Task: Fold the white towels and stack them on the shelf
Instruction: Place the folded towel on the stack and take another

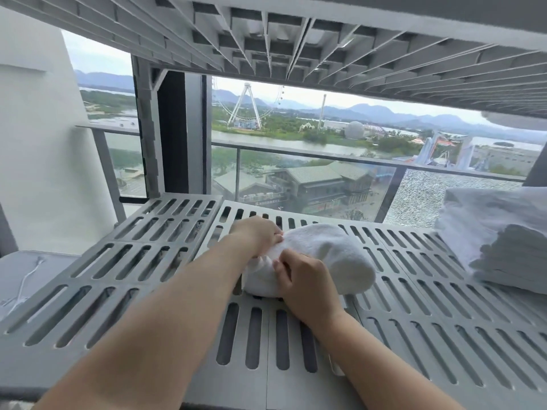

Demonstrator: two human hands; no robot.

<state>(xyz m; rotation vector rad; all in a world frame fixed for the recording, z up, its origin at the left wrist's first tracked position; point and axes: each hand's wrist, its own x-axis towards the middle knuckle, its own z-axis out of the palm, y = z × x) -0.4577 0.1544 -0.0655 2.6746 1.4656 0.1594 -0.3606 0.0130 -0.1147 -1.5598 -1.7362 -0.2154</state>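
Note:
A rolled-up white towel [331, 258] lies on the grey slotted shelf [444, 321], near its middle. My left hand [256, 235] grips the towel's left end from above, fingers curled into the cloth. My right hand [307, 284] pinches the towel's near side with its fingertips. A stack of folded white towels [500, 241] sits at the shelf's right end, apart from the roll.
Another grey slotted shelf [325, 45] hangs low overhead. Behind the shelf is a window with a glass balcony railing [296, 155]. A white wall [35, 143] rises at the left, and a white cable [26, 279] lies on a grey surface below it.

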